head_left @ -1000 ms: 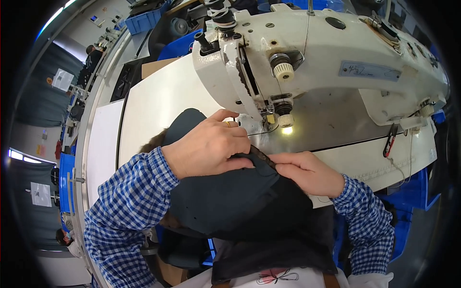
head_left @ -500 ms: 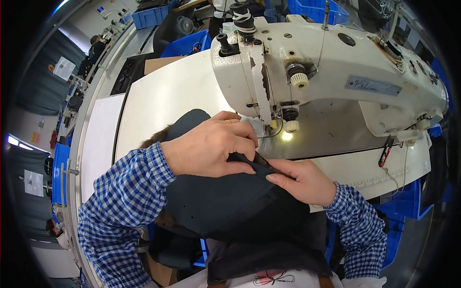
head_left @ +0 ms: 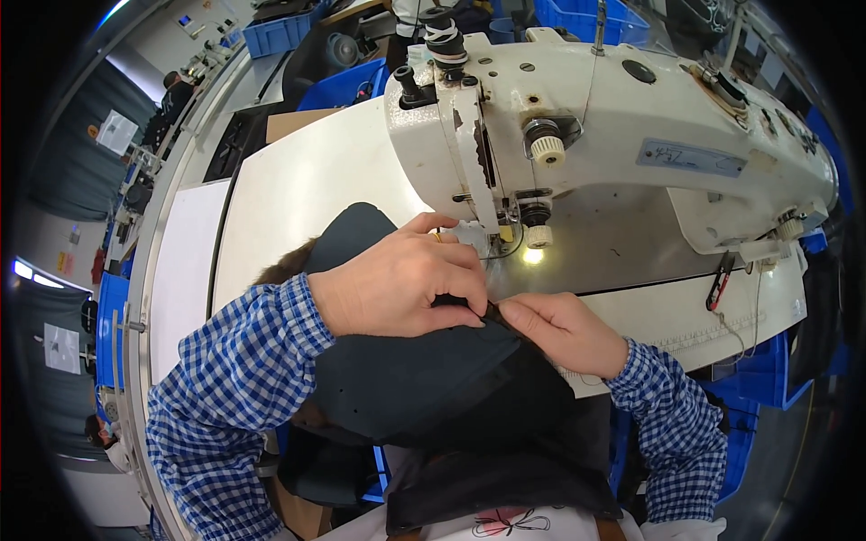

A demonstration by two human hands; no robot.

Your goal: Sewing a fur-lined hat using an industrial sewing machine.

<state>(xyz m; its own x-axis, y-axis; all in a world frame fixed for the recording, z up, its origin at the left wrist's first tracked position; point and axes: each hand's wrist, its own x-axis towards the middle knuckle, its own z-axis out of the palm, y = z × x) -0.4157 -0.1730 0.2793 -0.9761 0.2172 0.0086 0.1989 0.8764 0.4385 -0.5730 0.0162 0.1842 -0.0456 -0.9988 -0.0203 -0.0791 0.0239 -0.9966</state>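
A dark navy fabric piece [head_left: 388, 383] with brown fur [head_left: 290, 263] along its far left side lies across the table's front edge and hangs toward my lap. My left hand [head_left: 410, 279] is closed on its upper edge, thumb and fingers pinching the cloth. Close beside it, my right hand [head_left: 564, 332] grips the same edge, with a bit of brown fur showing between the two hands. The white sewing machine [head_left: 577, 99] stands just beyond, its lit needle area [head_left: 507, 242] slightly past my fingertips. What lies under the cloth is hidden.
Red-handled thread snips [head_left: 720, 281] lie on the table's right side, near a printed ruler scale [head_left: 713, 335] and loose thread. Blue bins [head_left: 771, 374] stand below at the right. More bins [head_left: 275, 36] and a brown cardboard piece [head_left: 293, 124] are at the back left.
My right thumb has shifted up and left along the edge, nearer the left fingers. The left hand keeps its pinch. The machine appears slightly further left in view.
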